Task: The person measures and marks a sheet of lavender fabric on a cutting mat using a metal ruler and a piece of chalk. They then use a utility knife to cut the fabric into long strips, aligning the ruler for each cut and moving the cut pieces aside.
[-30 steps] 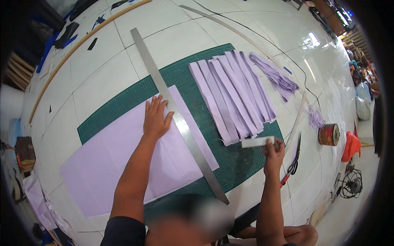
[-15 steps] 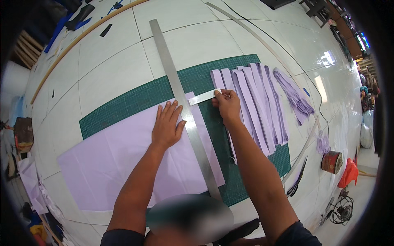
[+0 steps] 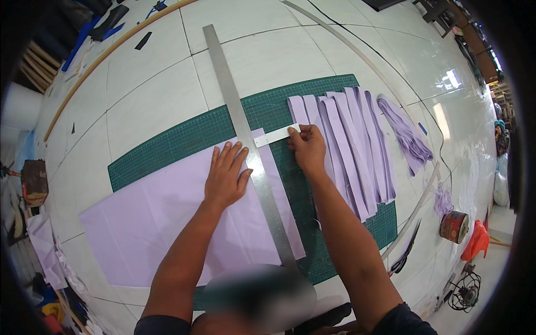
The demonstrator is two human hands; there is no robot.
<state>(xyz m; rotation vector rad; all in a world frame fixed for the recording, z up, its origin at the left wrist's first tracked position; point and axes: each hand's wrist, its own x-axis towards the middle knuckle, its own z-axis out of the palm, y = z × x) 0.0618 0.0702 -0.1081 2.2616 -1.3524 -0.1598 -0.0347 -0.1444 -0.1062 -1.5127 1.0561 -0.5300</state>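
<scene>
A lilac cloth (image 3: 151, 223) lies flat over a green cutting mat (image 3: 167, 151). A long metal ruler (image 3: 228, 89) lies across both, leaving a narrow band of cloth on its right side. My left hand (image 3: 224, 177) rests palm down on the cloth, its fingers stretched out and touching the ruler's left edge. With thumb and fingers my right hand (image 3: 308, 146) pinches the right end of a short, flat white strip (image 3: 272, 136). The strip's other end lies over the cloth's edge, against or very near the ruler. Whether it is marked like a ruler, I cannot tell.
Several long lilac fabric strips (image 3: 349, 145) lie side by side on the mat's right. Beyond them is a lilac bundle (image 3: 405, 131). Black-handled scissors (image 3: 403, 259), a round red tin (image 3: 454, 226) and a red plastic bag (image 3: 475, 241) sit further right on the tiled floor.
The short strip has tilted slightly and its left end sits a little lower and closer to the long ruler. Both hands have stayed almost in place.
</scene>
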